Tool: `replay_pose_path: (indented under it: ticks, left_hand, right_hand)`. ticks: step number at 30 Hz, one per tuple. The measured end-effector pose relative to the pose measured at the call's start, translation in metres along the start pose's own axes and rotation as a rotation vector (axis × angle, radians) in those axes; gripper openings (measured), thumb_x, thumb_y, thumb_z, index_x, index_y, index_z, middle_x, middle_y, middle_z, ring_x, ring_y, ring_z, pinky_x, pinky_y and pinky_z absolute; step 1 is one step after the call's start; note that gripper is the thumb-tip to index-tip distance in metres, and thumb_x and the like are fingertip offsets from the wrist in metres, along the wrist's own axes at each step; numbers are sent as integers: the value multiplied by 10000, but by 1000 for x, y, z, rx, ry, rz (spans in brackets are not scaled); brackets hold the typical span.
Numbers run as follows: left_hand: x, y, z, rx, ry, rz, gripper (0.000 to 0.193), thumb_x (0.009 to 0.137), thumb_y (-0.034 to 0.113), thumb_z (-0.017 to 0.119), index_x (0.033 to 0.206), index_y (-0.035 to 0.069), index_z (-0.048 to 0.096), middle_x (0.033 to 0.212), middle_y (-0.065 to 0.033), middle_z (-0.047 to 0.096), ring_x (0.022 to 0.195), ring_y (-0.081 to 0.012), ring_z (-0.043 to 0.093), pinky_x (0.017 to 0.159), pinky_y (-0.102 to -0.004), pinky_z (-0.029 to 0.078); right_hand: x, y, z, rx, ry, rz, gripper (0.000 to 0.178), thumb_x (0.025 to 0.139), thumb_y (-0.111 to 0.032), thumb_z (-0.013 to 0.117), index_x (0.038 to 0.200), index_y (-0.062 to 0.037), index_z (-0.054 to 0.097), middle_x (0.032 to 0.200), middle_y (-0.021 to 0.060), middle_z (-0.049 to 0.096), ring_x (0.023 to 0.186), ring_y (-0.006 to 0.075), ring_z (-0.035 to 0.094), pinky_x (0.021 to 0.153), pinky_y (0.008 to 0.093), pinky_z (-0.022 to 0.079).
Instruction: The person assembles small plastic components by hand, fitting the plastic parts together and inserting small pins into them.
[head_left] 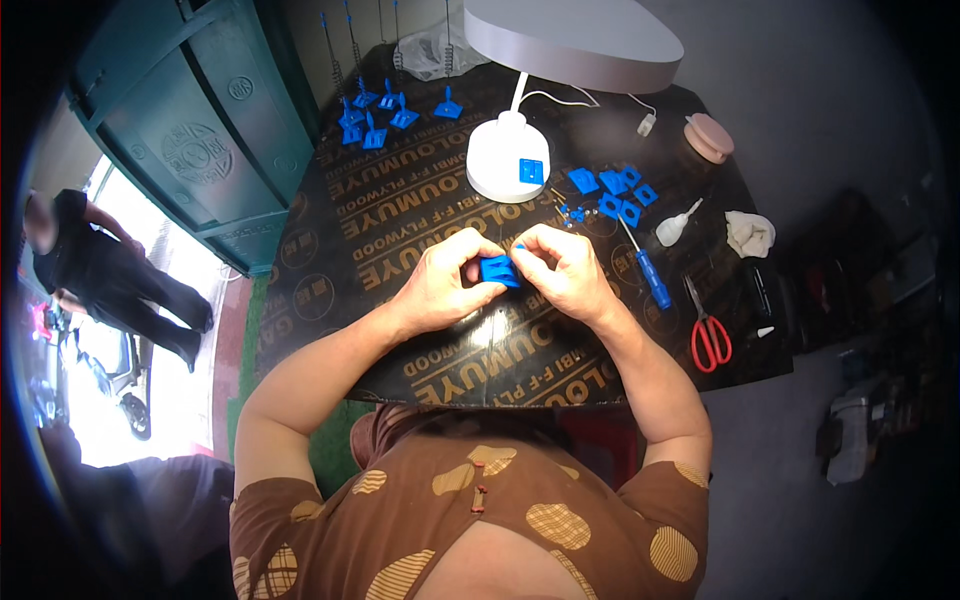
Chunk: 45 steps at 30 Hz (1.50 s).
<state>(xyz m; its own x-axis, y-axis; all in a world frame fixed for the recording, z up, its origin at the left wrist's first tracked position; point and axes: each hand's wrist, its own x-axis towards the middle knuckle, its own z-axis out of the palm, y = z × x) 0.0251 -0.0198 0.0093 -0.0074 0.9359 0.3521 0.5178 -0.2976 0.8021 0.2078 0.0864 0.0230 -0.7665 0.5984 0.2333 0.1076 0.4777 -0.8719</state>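
My left hand (445,278) grips a small blue plastic piece (497,270) between thumb and fingers, just above the dark table. Close against it, my right hand (568,272) is pinched on a tiny blue part (518,248), mostly covered by its fingertips. Whether the two blue parts are joined is hidden by my fingers. Beyond my right hand lie several loose blue square pieces (612,181) and a scatter of tiny blue and brass-coloured bits (573,213). A blue-handled screwdriver (652,278) rests to the right of that hand.
A white lamp base (508,150) carries a blue square plate (531,171); its broad shade (575,45) overhangs the back. Blue pieces with springs (374,133) stand far left. Red-handled scissors (710,342), a white nozzle bottle (677,226) and a pink round case (708,138) lie right. Someone (125,265) stands by the doorway.
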Motion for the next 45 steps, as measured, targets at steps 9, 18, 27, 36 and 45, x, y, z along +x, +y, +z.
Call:
replay_pose_path:
  ticks: [9,18,27,36,45]
  left_hand:
    - [-1,-6,2,-388,-97,-169,251,811,106,744,1022,-2,661,760,3,650,661,-19,533,610,-207,450]
    - [0,-2,-1,-540,-181,-285,233,853,121,720,1046,5,663,823,2,669,718,-23,576,637,-192,467]
    - [0,-4,-6,-620,-284,-363,297,859,91,716,1123,-1,616,994,-30,657,878,-79,598,793,-238,495]
    - [-2,-8,3,-294,-183,-160,297,824,86,728,1088,-1,624,875,-5,633,745,-43,536,685,-222,459]
    - [2,-8,1,-525,-67,-276,309,895,128,651,1152,-40,617,880,-43,658,726,-73,585,669,-229,493]
  right_hand:
    - [0,6,4,135,16,10,105,908,-86,653,950,9,639,832,15,649,770,55,587,697,220,491]
    - [1,4,3,253,-17,60,94,934,-83,601,900,2,619,773,3,605,702,59,551,653,212,466]
    - [0,4,3,243,-29,53,102,938,-79,585,870,-6,606,758,-2,596,686,55,533,632,211,449]
    - [0,14,7,190,15,-7,115,924,-94,597,884,6,638,699,8,621,639,44,548,581,221,450]
    - [2,12,8,156,86,-114,83,914,-60,594,946,5,636,738,47,649,670,86,589,627,246,478]
